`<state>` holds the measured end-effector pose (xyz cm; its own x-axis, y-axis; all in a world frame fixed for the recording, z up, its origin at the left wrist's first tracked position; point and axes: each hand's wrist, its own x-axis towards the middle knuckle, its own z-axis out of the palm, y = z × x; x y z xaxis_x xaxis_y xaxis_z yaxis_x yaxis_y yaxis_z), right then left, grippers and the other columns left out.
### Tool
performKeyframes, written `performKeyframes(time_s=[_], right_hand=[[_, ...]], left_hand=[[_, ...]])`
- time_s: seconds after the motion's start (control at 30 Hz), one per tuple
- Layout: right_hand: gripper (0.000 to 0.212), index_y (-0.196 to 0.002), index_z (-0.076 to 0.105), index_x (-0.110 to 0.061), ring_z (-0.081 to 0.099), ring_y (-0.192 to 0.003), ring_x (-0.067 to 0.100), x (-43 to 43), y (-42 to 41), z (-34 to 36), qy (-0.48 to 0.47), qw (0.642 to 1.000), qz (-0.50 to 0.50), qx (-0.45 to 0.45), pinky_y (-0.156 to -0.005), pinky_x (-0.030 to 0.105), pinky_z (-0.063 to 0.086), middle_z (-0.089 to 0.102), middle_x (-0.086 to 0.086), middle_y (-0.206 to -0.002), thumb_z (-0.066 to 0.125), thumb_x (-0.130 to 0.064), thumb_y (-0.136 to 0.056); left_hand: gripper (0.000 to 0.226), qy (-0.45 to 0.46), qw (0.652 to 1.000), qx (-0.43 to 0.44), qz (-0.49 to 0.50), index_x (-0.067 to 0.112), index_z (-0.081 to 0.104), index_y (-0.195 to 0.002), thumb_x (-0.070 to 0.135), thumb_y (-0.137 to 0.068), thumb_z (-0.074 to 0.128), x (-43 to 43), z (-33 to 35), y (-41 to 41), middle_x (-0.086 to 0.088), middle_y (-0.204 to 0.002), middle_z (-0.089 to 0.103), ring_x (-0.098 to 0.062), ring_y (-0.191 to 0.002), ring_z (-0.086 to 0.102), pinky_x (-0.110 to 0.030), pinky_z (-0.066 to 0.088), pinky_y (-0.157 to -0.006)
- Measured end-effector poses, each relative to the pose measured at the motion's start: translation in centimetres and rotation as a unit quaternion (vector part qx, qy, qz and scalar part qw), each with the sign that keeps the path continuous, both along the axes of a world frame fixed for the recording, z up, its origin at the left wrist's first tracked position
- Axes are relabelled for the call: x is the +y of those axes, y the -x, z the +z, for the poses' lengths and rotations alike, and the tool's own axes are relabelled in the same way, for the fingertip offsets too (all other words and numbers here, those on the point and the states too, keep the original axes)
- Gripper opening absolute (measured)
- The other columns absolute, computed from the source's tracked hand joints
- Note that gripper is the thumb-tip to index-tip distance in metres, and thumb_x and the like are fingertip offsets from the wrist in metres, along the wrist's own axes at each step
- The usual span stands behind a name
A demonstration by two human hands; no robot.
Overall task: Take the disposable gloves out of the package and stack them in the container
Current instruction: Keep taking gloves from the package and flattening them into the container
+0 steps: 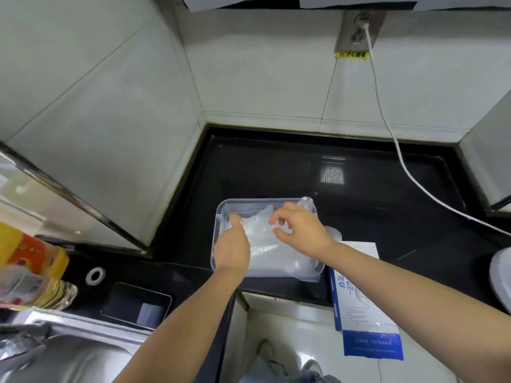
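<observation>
A clear plastic container [221, 214] sits on the black counter with a pile of thin translucent gloves [265, 244] inside it. My left hand [232, 244] reaches into the container's left side, fingers straight, pressing on the gloves. Over the middle of the container my right hand [298, 228] pinches a glove with curled fingers. Part of one glove hangs over the container's right rim. The blue and white glove package [365, 308] lies at the counter's front edge, to the right of the container, jutting past the edge.
A white cable [392, 134] runs from a wall socket across the counter's right side. A phone [137, 305] lies near the steel sink [69, 357] at lower left. Bottles [30, 272] stand at far left. A white object [502, 275] is at the right edge.
</observation>
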<state>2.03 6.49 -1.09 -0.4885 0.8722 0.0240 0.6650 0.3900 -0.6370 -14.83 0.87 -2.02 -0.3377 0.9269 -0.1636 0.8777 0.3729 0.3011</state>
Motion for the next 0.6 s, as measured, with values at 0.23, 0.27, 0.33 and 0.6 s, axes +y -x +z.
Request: performKeyframes(time_s=[0.23,0.27,0.33,0.6], right_hand=[[0.067,-0.15,0.035,-0.026,0.05,-0.123,0.025,-0.4,2.2,-4.1,0.137,0.961,0.065,-0.232,-0.105,0.032,0.044,0.038,0.004,-0.144,0.067,-0.026,-0.092],[0.068,-0.15,0.033,-0.025,0.051,-0.122,0.025,-0.4,2.5,-4.2,0.141,0.959,0.073,-0.235,-0.104,0.034,0.045,0.037,0.004,-0.143,0.067,-0.023,-0.091],[0.066,-0.148,0.036,-0.021,0.053,-0.118,0.024,-0.4,3.2,-4.7,0.158,0.958,0.08,-0.227,-0.1,0.037,0.047,0.036,0.004,-0.142,0.068,-0.02,-0.09],[0.066,-0.148,0.036,-0.015,0.042,-0.13,0.025,0.3,2.0,-5.9,0.156,0.949,0.071,-0.264,-0.111,0.033,0.039,0.026,0.004,-0.149,0.066,-0.018,-0.09]], left_hand=[[0.04,-0.088,0.995,0.021,-0.045,0.01,0.047,-0.13,0.008,-0.091,0.059,0.0,-0.3,-0.3,-0.01,-0.125,0.052,-0.023,-0.11,0.054,-0.03,0.051,-0.091],[0.038,-0.123,0.987,0.049,-0.088,0.011,0.053,-0.125,0.007,-0.088,0.062,0.1,-0.3,-0.6,-0.009,-0.124,0.054,-0.022,-0.11,0.053,-0.029,0.049,-0.094],[0.034,-0.123,0.975,0.052,-0.179,0.013,0.057,-0.121,0.005,-0.088,0.059,0.5,0.0,-1.4,-0.006,-0.122,0.055,-0.02,-0.109,0.053,-0.027,0.046,-0.093],[0.074,0.227,0.961,0.008,-0.157,0.024,0.021,-0.149,0.035,-0.09,0.065,2.5,-4.4,-0.1,-0.014,-0.148,0.026,-0.031,-0.127,0.043,-0.035,0.042,-0.102]])
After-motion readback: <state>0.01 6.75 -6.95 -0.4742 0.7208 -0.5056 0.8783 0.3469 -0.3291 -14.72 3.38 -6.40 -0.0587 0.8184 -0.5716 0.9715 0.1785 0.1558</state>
